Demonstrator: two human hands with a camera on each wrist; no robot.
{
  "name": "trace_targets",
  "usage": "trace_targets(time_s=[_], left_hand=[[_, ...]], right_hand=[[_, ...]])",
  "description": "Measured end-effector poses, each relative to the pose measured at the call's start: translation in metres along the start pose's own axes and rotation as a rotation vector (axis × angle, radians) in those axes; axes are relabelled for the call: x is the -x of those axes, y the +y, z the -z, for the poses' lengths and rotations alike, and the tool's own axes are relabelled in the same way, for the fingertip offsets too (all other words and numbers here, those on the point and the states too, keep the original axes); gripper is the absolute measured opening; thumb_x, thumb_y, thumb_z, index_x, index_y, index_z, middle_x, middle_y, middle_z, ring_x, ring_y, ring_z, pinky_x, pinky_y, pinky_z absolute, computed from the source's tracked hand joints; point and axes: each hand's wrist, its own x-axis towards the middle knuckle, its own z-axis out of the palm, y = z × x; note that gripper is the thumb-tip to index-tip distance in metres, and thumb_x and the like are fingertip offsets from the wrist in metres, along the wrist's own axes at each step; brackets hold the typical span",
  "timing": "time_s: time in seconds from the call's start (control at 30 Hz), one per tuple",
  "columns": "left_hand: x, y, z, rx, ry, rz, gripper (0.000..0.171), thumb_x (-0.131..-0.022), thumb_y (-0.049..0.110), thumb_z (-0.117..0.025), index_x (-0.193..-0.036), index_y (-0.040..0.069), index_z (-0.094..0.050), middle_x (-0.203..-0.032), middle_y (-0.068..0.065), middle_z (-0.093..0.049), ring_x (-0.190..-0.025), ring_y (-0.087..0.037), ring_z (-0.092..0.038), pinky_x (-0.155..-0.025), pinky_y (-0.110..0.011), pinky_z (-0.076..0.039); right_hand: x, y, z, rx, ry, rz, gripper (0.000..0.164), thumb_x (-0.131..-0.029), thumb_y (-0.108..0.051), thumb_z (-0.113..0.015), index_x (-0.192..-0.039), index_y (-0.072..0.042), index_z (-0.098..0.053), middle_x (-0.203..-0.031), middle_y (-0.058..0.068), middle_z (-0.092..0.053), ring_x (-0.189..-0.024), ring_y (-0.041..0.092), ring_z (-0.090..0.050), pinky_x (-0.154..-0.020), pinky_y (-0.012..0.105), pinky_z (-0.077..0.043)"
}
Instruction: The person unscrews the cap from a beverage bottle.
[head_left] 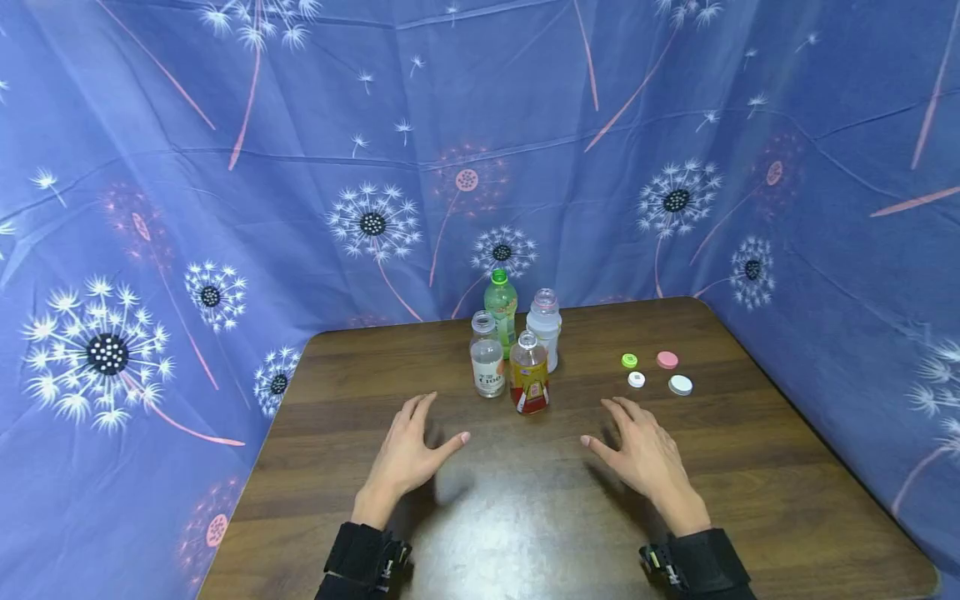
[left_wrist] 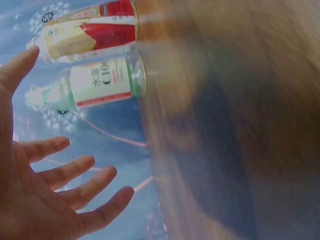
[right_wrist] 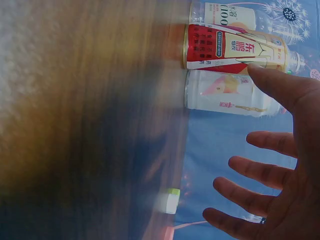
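Several uncapped plastic bottles stand upright in a close group: a green bottle (head_left: 501, 308) and a whitish bottle (head_left: 545, 327) behind, a clear bottle with a white C100 label (head_left: 488, 358) and a red-and-yellow labelled bottle (head_left: 529, 375) in front. My left hand (head_left: 408, 454) hovers over the table to the front left of them, fingers spread, holding nothing. On the other side my right hand (head_left: 647, 454) is likewise spread and holds nothing. It is nearest the loose caps: a green cap (head_left: 629, 360), a pink cap (head_left: 667, 360), a small white cap (head_left: 636, 379) and a larger white cap (head_left: 680, 385).
The brown wooden table (head_left: 315, 475) has rounded far corners. A blue dandelion-print cloth (head_left: 300, 208) hangs behind it and along its sides. The bottles stand near the table's far edge, with the caps to their right.
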Motion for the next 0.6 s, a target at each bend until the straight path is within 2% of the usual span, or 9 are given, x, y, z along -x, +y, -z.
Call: trace_targets(time_s=[0.13, 0.33, 0.5, 0.6], left_hand=[[-0.006, 0.010, -0.004, 0.072, 0.009, -0.023, 0.094, -0.082, 0.078, -0.062, -0.155, 0.024, -0.038, -0.155, -0.008, -0.042, -0.138, -0.037, -0.049, -0.105, -0.061, -0.049], [-0.014, 0.021, -0.011, 0.136, 0.057, -0.089, 0.078, -0.088, 0.064, -0.068, -0.147, 0.018, -0.050, -0.143, -0.006, -0.054, -0.122, -0.030, -0.061, -0.093, -0.049, -0.057], [-0.022, 0.033, -0.016, 0.152, 0.097, -0.149, 0.068, -0.090, 0.058, -0.069, -0.141, 0.015, -0.056, -0.135, -0.007, -0.060, -0.117, -0.028, -0.064, -0.090, -0.045, -0.058], [-0.027, 0.041, -0.020, 0.149, 0.129, -0.185, 0.065, -0.090, 0.054, -0.072, -0.138, 0.013, -0.059, -0.130, -0.007, -0.063, -0.113, -0.025, -0.064, -0.088, -0.042, -0.059]], right_hand=[[0.003, 0.002, -0.002, 0.008, -0.007, -0.002, 0.079, -0.089, -0.064, -0.065, -0.148, -0.015, -0.049, -0.150, 0.019, -0.048, -0.130, 0.049, -0.050, -0.090, 0.075, -0.047], [0.009, 0.005, -0.003, 0.024, 0.015, 0.007, 0.073, -0.088, -0.060, -0.069, -0.143, -0.013, -0.055, -0.143, 0.019, -0.055, -0.125, 0.047, -0.056, -0.090, 0.070, -0.050], [0.016, 0.009, -0.002, 0.041, 0.013, -0.001, 0.070, -0.088, -0.059, -0.070, -0.137, -0.009, -0.061, -0.137, 0.019, -0.061, -0.123, 0.045, -0.059, -0.091, 0.067, -0.051], [0.020, 0.011, -0.002, 0.045, 0.006, -0.009, 0.068, -0.088, -0.057, -0.070, -0.135, -0.009, -0.062, -0.132, 0.019, -0.064, -0.119, 0.045, -0.061, -0.087, 0.067, -0.052]])
